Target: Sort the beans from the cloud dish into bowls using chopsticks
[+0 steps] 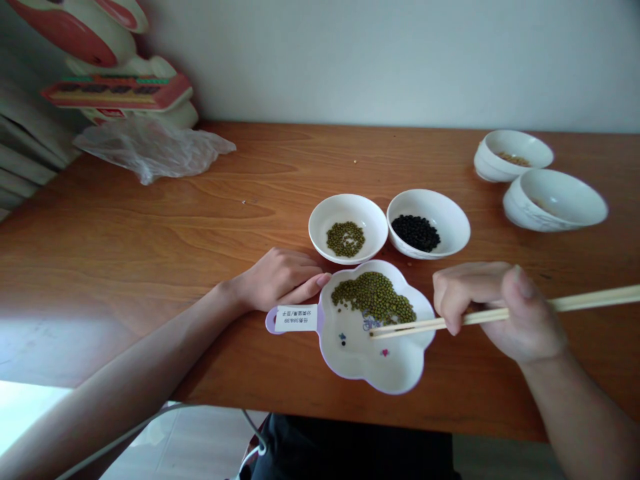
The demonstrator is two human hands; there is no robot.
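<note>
My right hand (493,310) is closed on a pair of pale chopsticks (425,326), whose tips hover over a flower-shaped white dish (395,370) holding a heap of green mung beans (374,298). My left hand (277,279) rests on the table with fingers curled loosely, fingertips touching the dish's left rim above its labelled handle (293,319). Behind the dish stand two white bowls: one with green beans (347,227), one with black beans (428,222).
Two more white bowls (513,155) (555,199) sit at the far right of the wooden table (150,253). A crumpled clear plastic bag (150,150) and a red-and-white figure (115,67) are at the back left. A wall runs behind the table.
</note>
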